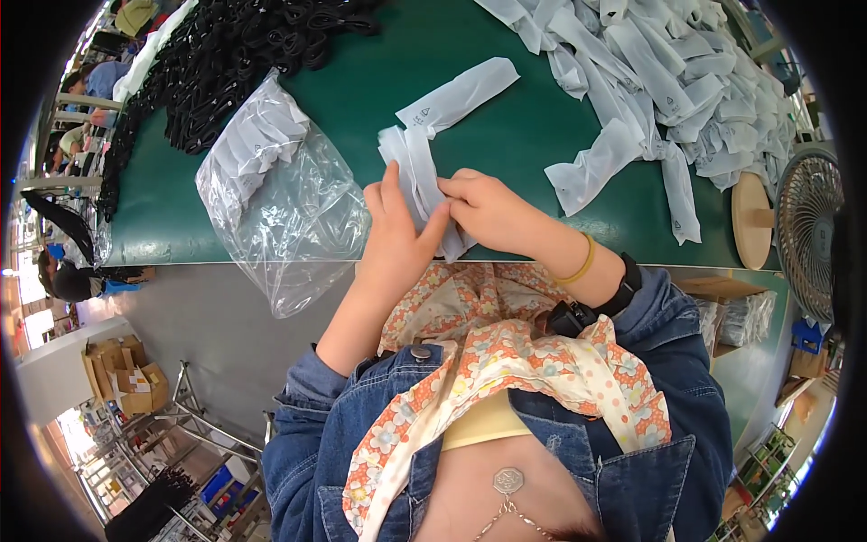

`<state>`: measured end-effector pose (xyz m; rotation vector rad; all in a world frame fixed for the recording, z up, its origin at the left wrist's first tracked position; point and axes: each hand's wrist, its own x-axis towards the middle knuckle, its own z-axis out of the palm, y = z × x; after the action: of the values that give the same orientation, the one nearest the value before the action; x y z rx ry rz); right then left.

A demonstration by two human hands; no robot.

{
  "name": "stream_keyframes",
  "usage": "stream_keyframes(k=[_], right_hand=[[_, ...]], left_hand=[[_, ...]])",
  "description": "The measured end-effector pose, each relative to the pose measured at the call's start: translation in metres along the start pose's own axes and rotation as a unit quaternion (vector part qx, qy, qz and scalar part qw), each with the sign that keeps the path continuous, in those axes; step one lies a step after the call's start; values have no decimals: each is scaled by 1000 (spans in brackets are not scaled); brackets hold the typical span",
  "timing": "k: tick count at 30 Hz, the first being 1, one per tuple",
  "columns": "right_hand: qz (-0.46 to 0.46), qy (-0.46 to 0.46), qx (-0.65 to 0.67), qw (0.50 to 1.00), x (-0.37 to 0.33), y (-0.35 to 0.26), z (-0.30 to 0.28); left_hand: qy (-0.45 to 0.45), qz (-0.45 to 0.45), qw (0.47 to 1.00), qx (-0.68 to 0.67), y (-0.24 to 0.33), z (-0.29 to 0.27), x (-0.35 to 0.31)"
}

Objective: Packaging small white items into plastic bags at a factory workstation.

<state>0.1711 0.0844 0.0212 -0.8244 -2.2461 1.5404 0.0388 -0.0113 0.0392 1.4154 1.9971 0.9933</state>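
Note:
A small stack of narrow frosted white plastic packets lies on the green table near its front edge. My left hand holds the stack's left side, with fingers along it and the thumb across its lower part. My right hand is closed on the right edge, fingers curled and the thumb close to the left thumb. Just beyond the stack, one loose frosted packet lies slanted. Left of my hands, a large clear plastic bag holds a row of similar packets and hangs over the table edge.
Frosted packets are heaped at the far right, some strewn nearer. Black straps or cords pile up at the far left of the green table. A round wooden piece and a fan stand at the right. Cardboard boxes sit lower left.

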Motion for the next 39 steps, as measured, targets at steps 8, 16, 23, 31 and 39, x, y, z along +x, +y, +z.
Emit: stream_keyframes(k=[8,16,23,31,39], right_hand=[[19,153,-255,955,42,-9,-18],[18,194,-431,881,29,17,-37],[-73,247,-132,957,-19,3,-7],[42,311,-292,903,-61,4,-76],[121,331,-347,869,-43,22,-54]], left_hand=[[9,63,990,129,-4,8,-5],[20,62,991,118,-9,7,-7],[7,142,986,90,5,16,3],[-59,174,973,138,8,16,16],[-88,221,959,155,23,36,17]])
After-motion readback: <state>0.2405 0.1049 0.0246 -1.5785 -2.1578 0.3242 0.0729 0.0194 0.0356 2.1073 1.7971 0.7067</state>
